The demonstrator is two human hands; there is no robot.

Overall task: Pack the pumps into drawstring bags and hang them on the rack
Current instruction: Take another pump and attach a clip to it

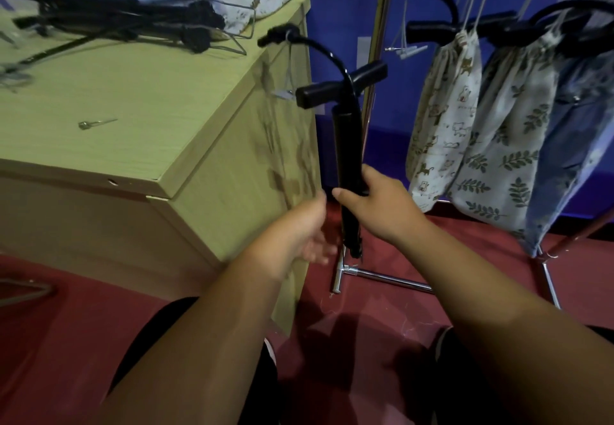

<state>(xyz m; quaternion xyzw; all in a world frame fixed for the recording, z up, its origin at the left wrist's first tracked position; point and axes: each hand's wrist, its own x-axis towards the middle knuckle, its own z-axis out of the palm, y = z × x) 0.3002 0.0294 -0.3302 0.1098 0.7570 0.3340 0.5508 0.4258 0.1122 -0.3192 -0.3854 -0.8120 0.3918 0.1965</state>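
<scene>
My right hand point(382, 205) grips the barrel of a black pump point(347, 145), held upright beside the wooden cabinet, its T-handle up and its hose arching left. My left hand point(305, 228) hovers just left of the pump's lower end, fingers relaxed and holding nothing. Several more black pumps point(113, 23) lie on the cabinet top, with loose drawstring bags point(232, 3) behind them. On the rack point(372, 119) at the right hang three filled bags: a cat-print bag point(442, 132), a leaf-print bag point(498, 159) and a blue bag point(574, 145), pump handles sticking out of their tops.
The wooden cabinet point(139, 119) fills the left; a small metal needle point(96, 123) lies on its top. The rack's chrome base bars point(382, 277) lie across the red floor ahead. A blue wall stands behind. A metal wire piece point(23, 291) lies at the far left on the floor.
</scene>
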